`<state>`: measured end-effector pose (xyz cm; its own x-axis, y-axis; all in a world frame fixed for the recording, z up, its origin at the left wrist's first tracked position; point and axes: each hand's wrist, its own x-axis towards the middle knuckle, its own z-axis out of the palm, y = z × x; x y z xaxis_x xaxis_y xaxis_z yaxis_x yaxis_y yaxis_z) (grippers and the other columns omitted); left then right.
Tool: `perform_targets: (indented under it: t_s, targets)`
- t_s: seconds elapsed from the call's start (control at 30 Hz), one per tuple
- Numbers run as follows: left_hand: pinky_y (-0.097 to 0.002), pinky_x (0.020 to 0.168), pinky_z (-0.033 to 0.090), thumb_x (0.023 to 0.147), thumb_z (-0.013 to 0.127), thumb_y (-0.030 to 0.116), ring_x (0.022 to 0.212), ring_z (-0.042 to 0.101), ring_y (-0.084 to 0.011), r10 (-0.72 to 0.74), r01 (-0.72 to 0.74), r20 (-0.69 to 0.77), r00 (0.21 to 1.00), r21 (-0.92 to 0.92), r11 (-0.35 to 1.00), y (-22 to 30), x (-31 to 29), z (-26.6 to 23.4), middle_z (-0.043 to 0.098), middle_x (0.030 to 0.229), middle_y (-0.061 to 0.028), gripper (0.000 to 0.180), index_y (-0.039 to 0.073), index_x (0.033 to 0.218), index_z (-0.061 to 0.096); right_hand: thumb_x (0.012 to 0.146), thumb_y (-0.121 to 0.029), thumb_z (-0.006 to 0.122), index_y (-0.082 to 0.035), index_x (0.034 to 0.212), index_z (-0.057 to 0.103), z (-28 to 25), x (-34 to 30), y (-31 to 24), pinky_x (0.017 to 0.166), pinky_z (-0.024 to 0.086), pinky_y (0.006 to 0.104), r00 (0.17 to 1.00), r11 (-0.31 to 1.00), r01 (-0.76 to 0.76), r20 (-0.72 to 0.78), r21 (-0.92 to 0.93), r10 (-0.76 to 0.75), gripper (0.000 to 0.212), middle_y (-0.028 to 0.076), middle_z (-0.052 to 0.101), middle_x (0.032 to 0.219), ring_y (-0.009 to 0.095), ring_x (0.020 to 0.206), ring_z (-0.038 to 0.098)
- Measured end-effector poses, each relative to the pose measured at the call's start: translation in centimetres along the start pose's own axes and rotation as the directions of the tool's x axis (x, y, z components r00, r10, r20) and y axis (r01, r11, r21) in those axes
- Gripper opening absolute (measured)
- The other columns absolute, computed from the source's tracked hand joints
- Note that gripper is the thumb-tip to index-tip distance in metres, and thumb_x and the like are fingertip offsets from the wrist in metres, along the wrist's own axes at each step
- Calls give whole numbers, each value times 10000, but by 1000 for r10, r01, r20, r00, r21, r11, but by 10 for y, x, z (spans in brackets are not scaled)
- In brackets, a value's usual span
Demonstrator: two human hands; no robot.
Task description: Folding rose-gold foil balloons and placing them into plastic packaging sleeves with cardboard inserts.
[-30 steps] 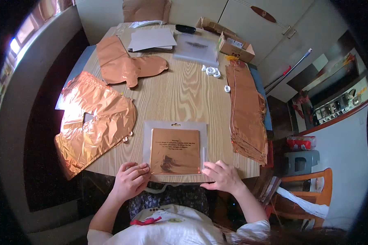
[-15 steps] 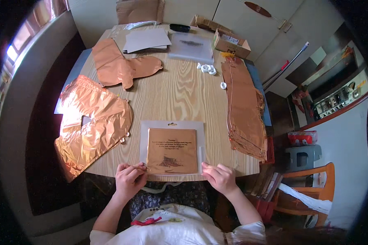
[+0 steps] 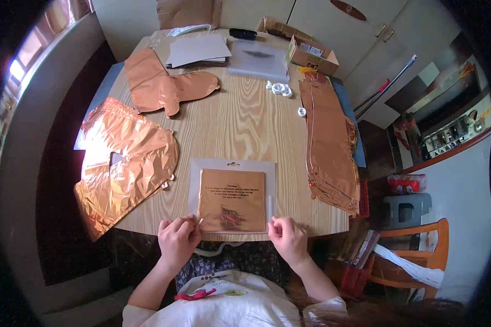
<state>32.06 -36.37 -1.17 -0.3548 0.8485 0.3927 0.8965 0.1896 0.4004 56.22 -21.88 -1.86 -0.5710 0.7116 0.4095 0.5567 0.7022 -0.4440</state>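
- Pale wood-grain tabletop [image 3: 245, 136], curved at its near edge, is carrying everything in play, with the person sitting close against it.
- Shiny, crinkled copper-coloured foil piece [image 3: 142, 147] with a small dark opening is spreading over the left side, overhanging the edge, probably because it is too wide to fit there.
- Long, flat stack of copper-coloured foil pieces [image 3: 330, 141] is lying along the right side, seemingly to stay within reach of the right arm.
- Flat, lobed copper-coloured foil piece [image 3: 172, 90] is resting farther back on the left.
- Clear plastic pouch [image 3: 233, 204] with a hang-hole, holding a folded copper-coloured square, is lying flat at the near edge, squarely between both hands, presumably for easy handling.
- Stacked clear plastic sleeves [image 3: 256, 65] and white rectangular cards [image 3: 196, 50] are sitting side by side at the back, apparently sorted by kind.
- Left hand [image 3: 178, 240] is pinching narrowly at the pouch's lower left corner; right hand [image 3: 290, 240] is pinching likewise at the lower right, a paired grip that seems to be keeping it straight.
- Small white rolls [image 3: 278, 89] are clustering near the right-hand stack.
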Motion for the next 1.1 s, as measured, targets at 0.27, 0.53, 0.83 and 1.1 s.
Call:
perform_targets:
  t_s: [0.27,0.53,0.83,1.1]
  targets:
    - [-384,727,471,695,706,27,858,598,-306,-174,170,-13,985,-148,974,1,5,0,552,1018,-121,243,81,871,548,820,-51,649,-58,1068,516,-6,7,-12,679,542,399,997,998,-61,42,-28,62,281,142,571,1056,315,859,641]
    - [-452,951,425,731,673,58,1119,553,-312,23,-29,-108,994,-49,998,-3,-4,-7,559,1164,-134,241,71,956,587,852,-43,587,-80,1079,631,-12,-2,-11,732,538,354,996,992,78,41,-100,-74,234,64,561,1025,243,931,628]
    - [-480,1116,273,837,641,314,1328,422,-301,202,-207,337,920,-20,978,34,-5,-1,471,1405,-157,620,17,1353,466,868,-126,586,-98,1067,687,1,-9,-26,986,432,397,960,949,275,102,-153,-262,225,26,673,1105,185,1058,615]
    - [-474,1091,309,848,627,319,1313,444,-291,129,-171,324,937,107,979,12,-10,-16,491,1388,-151,605,19,1350,472,867,-99,570,-49,997,670,4,3,-15,851,491,342,957,957,288,23,-23,-288,172,59,684,1026,215,973,639]
